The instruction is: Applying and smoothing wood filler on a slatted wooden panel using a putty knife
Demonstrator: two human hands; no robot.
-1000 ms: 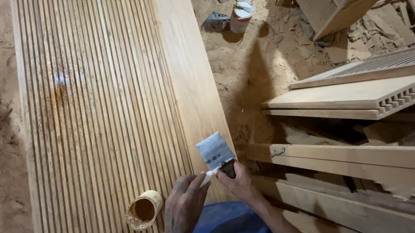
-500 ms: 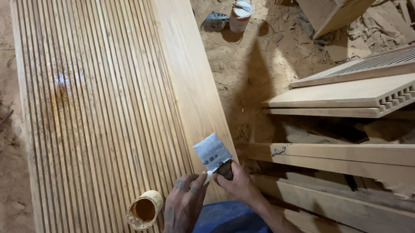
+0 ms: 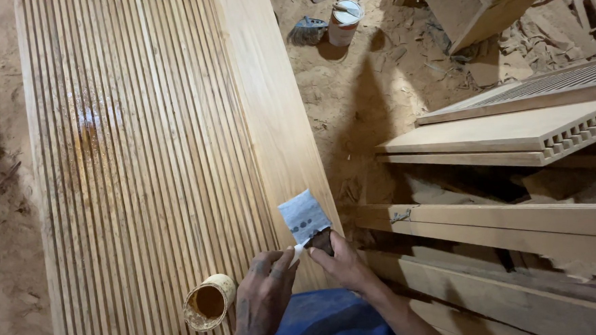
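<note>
Fluted panel: a long ribbed wooden panel (image 3: 141, 162) is lying lengthwise across the sandy floor (image 3: 362, 96), with a wet amber patch glistening on its ribs and a smooth plain band running along its right edge.
Stacked boards: slotted wooden boards (image 3: 514, 132) and plain planks (image 3: 491, 222) are lying in a pile to the right.
Can: a small white can (image 3: 343, 22) is standing on the floor beyond the panel's far end.
Cup: a small round cup (image 3: 210, 302) is lying tipped on its side on the ribs, its stained mouth facing the camera, just left of the left hand.
Sandpaper: a grey sheet of sandpaper (image 3: 303, 216) is standing up over the panel's smooth edge, pinched at its lower corner.
Left hand: the left hand (image 3: 264, 298) is curling its fingertips onto the sheet's lower edge.
Right hand: the right hand (image 3: 340, 260) is gripping the same corner together with a dark block (image 3: 321, 240).
</note>
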